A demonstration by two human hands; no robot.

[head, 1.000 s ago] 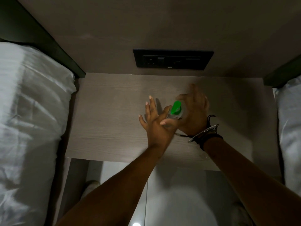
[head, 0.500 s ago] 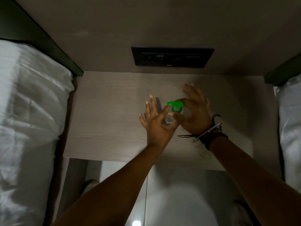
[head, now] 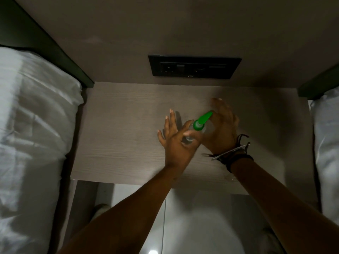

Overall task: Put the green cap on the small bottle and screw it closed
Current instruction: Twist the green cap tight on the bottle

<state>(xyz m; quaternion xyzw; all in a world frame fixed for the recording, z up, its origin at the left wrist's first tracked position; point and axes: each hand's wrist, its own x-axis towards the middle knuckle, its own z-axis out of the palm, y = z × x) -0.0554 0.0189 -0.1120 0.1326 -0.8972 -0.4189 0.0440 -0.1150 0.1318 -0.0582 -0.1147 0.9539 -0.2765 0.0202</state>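
Observation:
A small clear bottle (head: 190, 137) stands on the wooden bedside table (head: 119, 140), pinched low between the thumb and forefinger of my left hand (head: 177, 143); the other fingers are spread upward. The green cap (head: 201, 121) sits on the bottle's neck, its flip lid sticking up to the right. My right hand (head: 222, 132) cups the cap from the right, with the thumb and fingers touching the lid's tip. Bracelets circle the right wrist. The bottle's lower part is hidden behind my left hand.
A black socket panel (head: 194, 67) is set in the wall behind the table. White bedding lies to the left (head: 33, 134) and right (head: 328, 143). The table's front edge runs just under my forearms, with glossy floor (head: 201, 226) below.
The green cap has turned on the bottle: its lid pointed flat to the left half a second ago and now angles up to the right. My right hand has rotated with it.

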